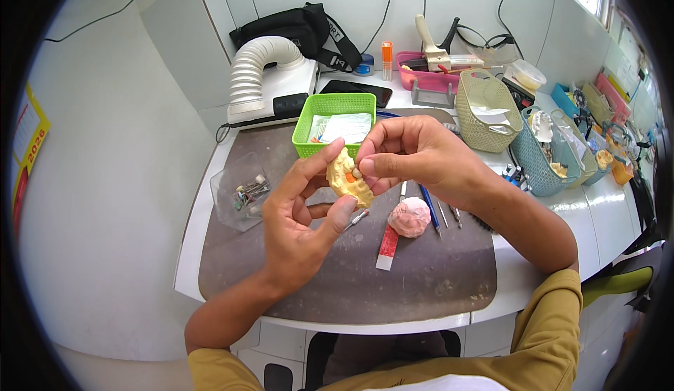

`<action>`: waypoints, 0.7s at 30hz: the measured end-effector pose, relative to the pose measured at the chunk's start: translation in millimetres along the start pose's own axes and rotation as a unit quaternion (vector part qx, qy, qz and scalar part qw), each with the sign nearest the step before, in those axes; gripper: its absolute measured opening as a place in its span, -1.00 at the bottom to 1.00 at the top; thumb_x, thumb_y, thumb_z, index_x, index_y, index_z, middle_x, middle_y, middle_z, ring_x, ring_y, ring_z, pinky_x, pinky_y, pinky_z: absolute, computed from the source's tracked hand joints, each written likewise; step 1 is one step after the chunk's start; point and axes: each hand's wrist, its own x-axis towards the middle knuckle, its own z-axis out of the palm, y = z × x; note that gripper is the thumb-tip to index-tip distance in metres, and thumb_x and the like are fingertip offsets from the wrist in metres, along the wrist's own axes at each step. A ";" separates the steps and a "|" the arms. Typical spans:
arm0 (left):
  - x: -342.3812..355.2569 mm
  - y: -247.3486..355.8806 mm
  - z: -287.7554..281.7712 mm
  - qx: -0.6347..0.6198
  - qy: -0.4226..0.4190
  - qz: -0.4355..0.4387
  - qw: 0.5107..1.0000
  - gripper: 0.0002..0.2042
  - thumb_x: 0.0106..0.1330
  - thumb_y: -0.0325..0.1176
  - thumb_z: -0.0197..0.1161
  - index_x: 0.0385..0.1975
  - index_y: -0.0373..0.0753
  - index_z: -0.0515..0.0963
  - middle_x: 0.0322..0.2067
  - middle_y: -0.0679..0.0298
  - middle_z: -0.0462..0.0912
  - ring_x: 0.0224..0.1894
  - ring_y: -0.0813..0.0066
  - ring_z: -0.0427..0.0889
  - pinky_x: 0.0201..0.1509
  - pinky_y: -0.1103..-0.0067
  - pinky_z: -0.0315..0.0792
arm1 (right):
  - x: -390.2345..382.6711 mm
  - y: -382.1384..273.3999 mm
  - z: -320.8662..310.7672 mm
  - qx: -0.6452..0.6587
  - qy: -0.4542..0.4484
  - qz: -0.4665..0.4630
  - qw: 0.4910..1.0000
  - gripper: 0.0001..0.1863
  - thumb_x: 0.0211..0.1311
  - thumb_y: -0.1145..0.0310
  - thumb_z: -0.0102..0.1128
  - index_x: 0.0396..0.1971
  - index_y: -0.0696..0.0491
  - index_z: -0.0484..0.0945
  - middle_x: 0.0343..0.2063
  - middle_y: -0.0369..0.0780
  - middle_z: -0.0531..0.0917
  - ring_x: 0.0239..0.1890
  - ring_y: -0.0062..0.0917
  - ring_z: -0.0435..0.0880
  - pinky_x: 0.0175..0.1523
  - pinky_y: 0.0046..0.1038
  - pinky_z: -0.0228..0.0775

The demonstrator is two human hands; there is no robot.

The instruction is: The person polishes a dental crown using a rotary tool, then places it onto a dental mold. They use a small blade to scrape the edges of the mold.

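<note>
My left hand (pixel 298 233) is closed on a yellow plaster dental cast (pixel 340 184), gripping it by its ends between thumb and fingers above the mat. On the cast is an orange patch (pixel 350 178) among the teeth. The thumb and fingertips of my right hand (pixel 421 158) pinch a small whitish dental crown (pixel 357 173) against the cast, next to that patch; my fingertips partly hide it. Below my right hand lie a pink-and-white rounded lump (pixel 409 217), a red-and-white strip (pixel 387 248) and a blue pencil-like tool (pixel 430 208).
A green basket (pixel 302 126) with papers stands behind my hands. To the left, a clear tray (pixel 226 198) holds small rotary burs. A white ribbed hose (pixel 246 75) rises at the back left. Beige (pixel 484 131) and blue baskets (pixel 540 170) line the right side.
</note>
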 end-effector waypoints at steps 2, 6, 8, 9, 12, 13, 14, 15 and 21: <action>-0.8 -0.9 0.4 0.007 0.001 0.005 1.000 -0.45 0.29 -0.56 0.27 0.30 -0.34 0.34 0.08 0.18 0.47 0.12 0.45 0.55 0.08 0.54 0.63 | -0.7 -0.4 -0.1 -0.012 -0.003 -0.010 1.000 -0.81 0.31 0.36 0.31 -0.23 0.19 0.61 -0.31 -0.24 0.70 -0.29 -0.69 0.68 -0.13 -0.62 0.59; -1.3 -2.0 0.3 0.008 0.002 0.004 1.000 -0.45 0.29 -0.55 0.27 0.30 -0.34 0.33 0.08 0.18 0.47 0.12 0.45 0.55 0.07 0.54 0.63 | -1.8 -1.9 -0.1 -0.041 -0.004 -0.010 0.999 -0.79 0.33 0.35 0.28 -0.23 0.20 0.62 -0.33 -0.25 0.71 -0.33 -0.72 0.68 -0.13 -0.65 0.59; -1.2 -1.8 0.3 0.012 -0.002 0.001 1.000 -0.45 0.29 -0.55 0.26 0.31 -0.37 0.31 0.11 0.13 0.46 0.15 0.41 0.52 0.10 0.50 0.62 | -1.6 -3.5 -0.2 -0.045 0.008 0.001 0.999 -0.80 0.33 0.37 0.28 -0.23 0.21 0.60 -0.34 -0.24 0.70 -0.34 -0.69 0.69 -0.16 -0.64 0.58; -1.1 -1.3 -0.4 0.018 -0.005 -0.001 1.000 -0.44 0.30 -0.54 0.25 0.31 -0.39 0.29 0.14 0.09 0.45 0.18 0.37 0.50 0.13 0.46 0.61 | -1.8 -4.5 -0.2 -0.047 0.014 0.006 0.999 -0.81 0.34 0.38 0.27 -0.23 0.21 0.59 -0.34 -0.23 0.69 -0.34 -0.68 0.69 -0.17 -0.64 0.57; -1.0 -0.6 -0.8 0.029 -0.010 -0.004 1.000 -0.44 0.30 -0.55 0.24 0.32 -0.42 0.27 0.17 0.04 0.44 0.21 0.33 0.49 0.16 0.42 0.61 | -3.2 -9.3 1.0 -0.088 0.012 0.020 0.996 -0.79 0.34 0.36 0.27 -0.22 0.24 0.61 -0.37 -0.23 0.70 -0.37 -0.69 0.69 -0.18 -0.65 0.58; -1.1 -0.5 -1.0 0.031 -0.010 -0.004 0.999 -0.44 0.31 -0.55 0.23 0.32 -0.42 0.26 0.16 0.04 0.45 0.20 0.33 0.49 0.16 0.42 0.61 | -3.2 -9.6 1.4 -0.099 0.013 0.020 0.995 -0.78 0.34 0.36 0.27 -0.22 0.24 0.62 -0.37 -0.22 0.71 -0.37 -0.69 0.69 -0.18 -0.65 0.58; -1.4 -0.9 -1.2 0.030 -0.011 -0.005 0.999 -0.44 0.30 -0.56 0.23 0.32 -0.42 0.26 0.16 0.04 0.45 0.21 0.33 0.48 0.16 0.42 0.60 | -3.4 -10.2 2.0 -0.111 0.014 0.019 0.994 -0.77 0.34 0.36 0.28 -0.21 0.25 0.63 -0.38 -0.22 0.71 -0.38 -0.69 0.69 -0.19 -0.65 0.58; -1.9 -1.6 -1.5 0.029 -0.013 -0.005 0.999 -0.44 0.30 -0.56 0.23 0.32 -0.42 0.26 0.16 0.04 0.44 0.21 0.32 0.48 0.16 0.42 0.60 | -3.6 -10.7 2.5 -0.122 0.015 0.019 0.992 -0.76 0.33 0.35 0.28 -0.21 0.26 0.64 -0.38 -0.21 0.72 -0.39 -0.69 0.69 -0.19 -0.65 0.58; -1.3 -1.6 0.0 0.045 -0.013 0.010 0.999 -0.44 0.30 -0.58 0.24 0.31 -0.42 0.26 0.18 0.05 0.43 0.23 0.31 0.46 0.18 0.42 0.59 | -4.2 -11.9 1.6 -0.162 0.004 0.012 0.987 -0.75 0.32 0.34 0.31 -0.22 0.27 0.66 -0.41 -0.22 0.72 -0.39 -0.71 0.67 -0.20 -0.65 0.57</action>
